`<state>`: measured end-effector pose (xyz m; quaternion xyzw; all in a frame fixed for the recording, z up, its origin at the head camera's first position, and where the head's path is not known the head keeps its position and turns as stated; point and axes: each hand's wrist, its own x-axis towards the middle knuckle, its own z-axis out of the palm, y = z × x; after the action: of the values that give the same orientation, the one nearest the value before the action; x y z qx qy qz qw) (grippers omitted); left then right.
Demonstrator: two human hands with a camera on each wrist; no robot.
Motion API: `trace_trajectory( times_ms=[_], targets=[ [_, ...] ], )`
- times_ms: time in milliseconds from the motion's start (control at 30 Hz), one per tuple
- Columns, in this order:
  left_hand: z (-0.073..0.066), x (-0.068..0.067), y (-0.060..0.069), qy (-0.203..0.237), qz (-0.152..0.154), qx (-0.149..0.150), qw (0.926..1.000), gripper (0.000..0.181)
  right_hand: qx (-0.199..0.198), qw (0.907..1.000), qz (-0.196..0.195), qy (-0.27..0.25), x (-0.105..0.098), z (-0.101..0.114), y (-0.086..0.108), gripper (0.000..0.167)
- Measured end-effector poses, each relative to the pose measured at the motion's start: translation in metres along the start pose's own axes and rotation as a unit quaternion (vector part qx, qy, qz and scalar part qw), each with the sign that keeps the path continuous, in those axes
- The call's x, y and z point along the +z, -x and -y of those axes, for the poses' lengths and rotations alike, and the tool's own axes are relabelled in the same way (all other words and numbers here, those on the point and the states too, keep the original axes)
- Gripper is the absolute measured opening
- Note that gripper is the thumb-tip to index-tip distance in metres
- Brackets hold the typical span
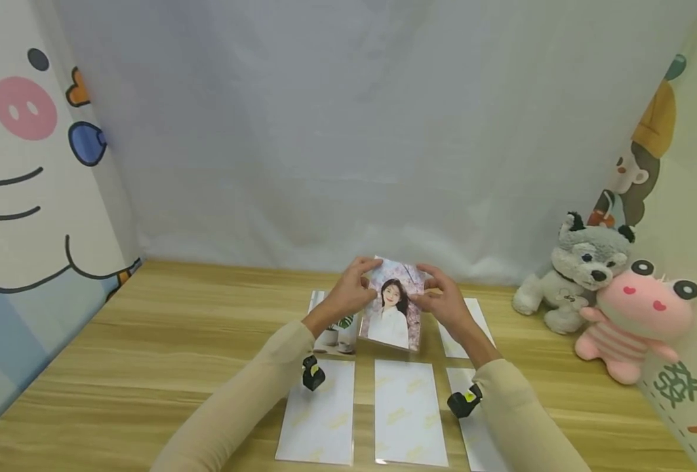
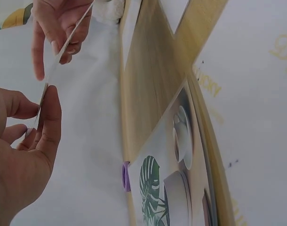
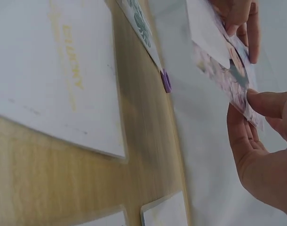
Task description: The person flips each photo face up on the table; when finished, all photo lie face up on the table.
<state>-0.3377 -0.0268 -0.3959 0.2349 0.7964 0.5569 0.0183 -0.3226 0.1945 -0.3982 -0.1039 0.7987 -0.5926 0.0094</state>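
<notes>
A portrait photo point(image 1: 392, 331) of a person in white before pink blossoms, with clear film showing at its edge, is held above the table. My left hand point(image 1: 348, 292) pinches its left edge between thumb and fingers. On the opposite edge my right hand point(image 1: 447, 305) pinches it the same way; the right wrist view shows that thumb on the printed face. Below and to the left lies a picture of potted leaves and a cup point(image 2: 182, 136), partly covered in the head view. White sheets with pale yellow lettering point(image 1: 410, 413) lie nearer to me.
More white sheets lie at front left point(image 1: 318, 413), front right point(image 1: 484, 429) and back right point(image 1: 463, 328). A purple ring-shaped thing point(image 3: 166, 81) sits by the table's far edge. Two plush toys, a grey dog point(image 1: 590, 262) and a pink frog point(image 1: 643, 308), sit at the right.
</notes>
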Motion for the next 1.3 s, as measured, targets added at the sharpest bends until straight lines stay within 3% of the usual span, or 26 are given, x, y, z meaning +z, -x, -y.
trace_trajectory(
  times_ms=[300, 733, 900, 1167, 1300],
  targets=[
    [0.003, 0.0, 0.0, -0.01, -0.008, 0.006, 0.9999, 0.066, 0.004, 1.0, 0.008, 0.002, -0.001, -0.004, 0.011, 0.068],
    [0.002, 0.001, 0.002, -0.015, 0.039, -0.028, 0.9987, 0.062, 0.04, 0.9965, -0.052, 0.051, -0.007, -0.006, 0.011, 0.068],
    [0.005, 0.004, 0.002, -0.043, 0.056, -0.035, 0.9969, 0.067, 0.046, 0.9954, -0.065, 0.054, -0.007, -0.008, 0.01, 0.07],
    [0.008, 0.007, 0.004, -0.072, 0.078, -0.069, 0.9919, 0.074, 0.055, 0.9927, -0.06, 0.089, -0.008, -0.016, 0.008, 0.067],
    [0.01, 0.009, 0.005, -0.118, 0.091, -0.073, 0.9861, 0.077, 0.059, 0.9917, -0.058, 0.098, -0.009, -0.021, 0.006, 0.065]
  ],
)
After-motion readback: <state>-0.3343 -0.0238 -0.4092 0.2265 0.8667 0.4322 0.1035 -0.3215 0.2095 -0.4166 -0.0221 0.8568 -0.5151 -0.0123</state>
